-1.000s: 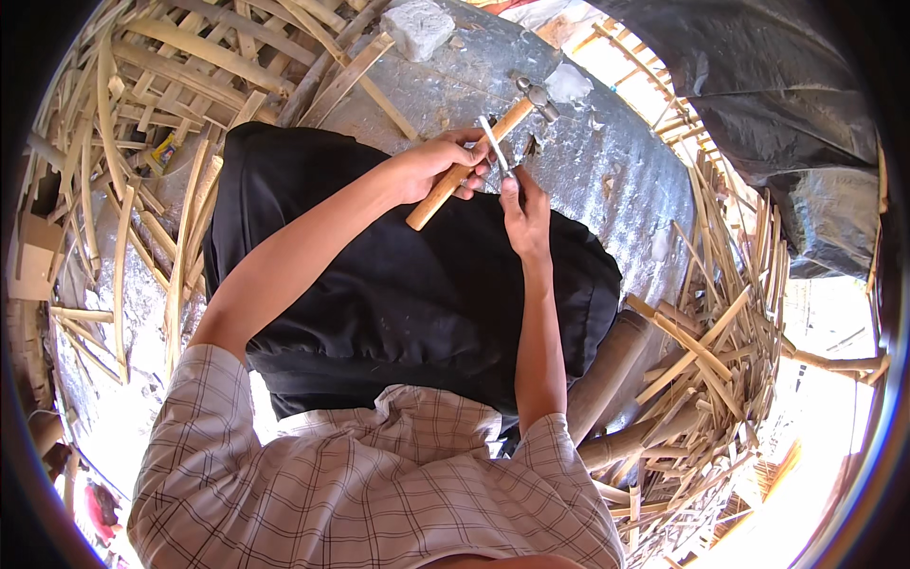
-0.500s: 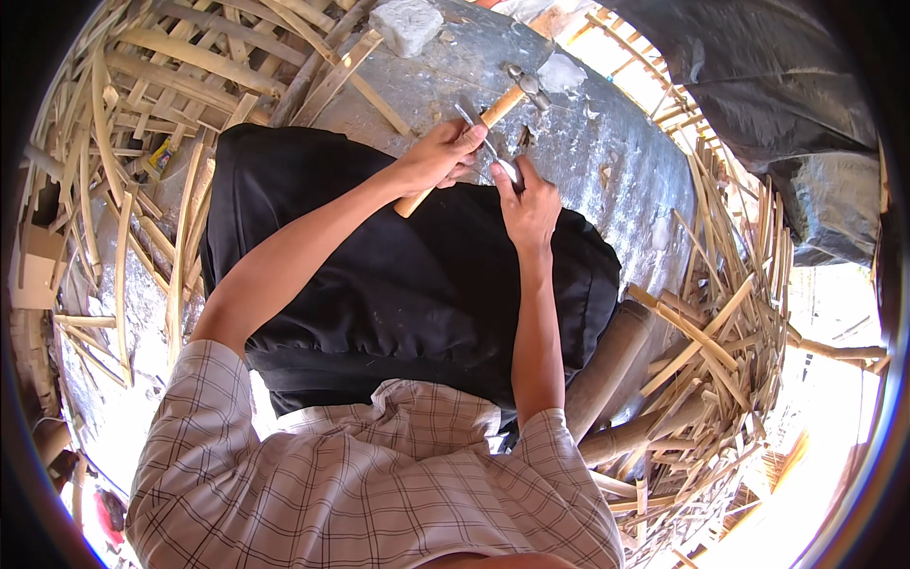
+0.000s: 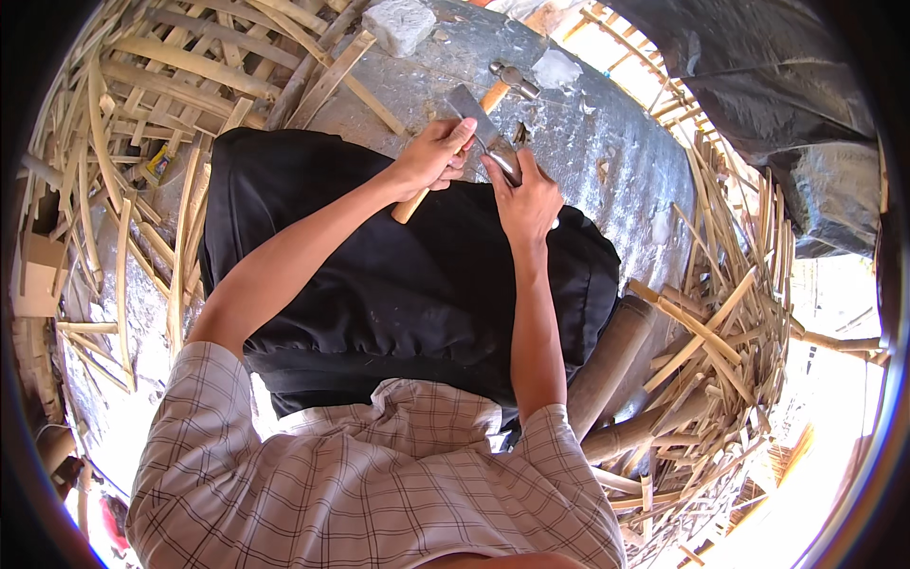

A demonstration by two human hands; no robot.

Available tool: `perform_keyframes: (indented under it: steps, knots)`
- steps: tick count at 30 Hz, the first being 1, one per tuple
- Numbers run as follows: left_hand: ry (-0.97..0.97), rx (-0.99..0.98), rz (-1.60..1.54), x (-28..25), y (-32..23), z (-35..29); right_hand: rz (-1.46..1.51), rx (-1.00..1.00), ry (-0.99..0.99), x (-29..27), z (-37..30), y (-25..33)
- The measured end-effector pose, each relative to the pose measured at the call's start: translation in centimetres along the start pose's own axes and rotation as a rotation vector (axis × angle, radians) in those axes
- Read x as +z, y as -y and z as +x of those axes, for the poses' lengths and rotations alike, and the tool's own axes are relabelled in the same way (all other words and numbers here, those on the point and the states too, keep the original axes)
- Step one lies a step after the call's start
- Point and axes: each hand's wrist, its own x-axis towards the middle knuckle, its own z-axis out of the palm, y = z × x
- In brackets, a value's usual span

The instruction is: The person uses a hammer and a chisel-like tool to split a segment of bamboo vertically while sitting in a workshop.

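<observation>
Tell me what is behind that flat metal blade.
Behind the blade is part of a hammer. Its metal head and both ends of its wooden handle show; the blade and left hand cover the handle's middle.

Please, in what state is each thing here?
Ball-peen hammer: held, slanted.
Flat-bladed tool: held, blade uncovered.
Left hand: closed around the hammer's handle.
Right hand: closed around the tool's handle.
Black cloth: creased, over the lap.
Bamboo strips: split, loosely heaped.
</observation>
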Motion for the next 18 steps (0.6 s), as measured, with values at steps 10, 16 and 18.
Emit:
perform_keyframes:
  steps: [10,16,18]
  knots:
    - [0.059,0.034,0.021,-0.4,-0.4,0.1,0.184,0.022,0.098,0.5,-0.3,-0.8]
    - [0.086,0.029,-0.021,-0.7,-0.2,0.5,0.107,-0.008,0.011,0.6,-0.6,-0.1]
    - [0.077,0.024,-0.048,-0.6,-0.2,0.6,0.103,-0.013,-0.008,0.6,-0.6,-0.1]
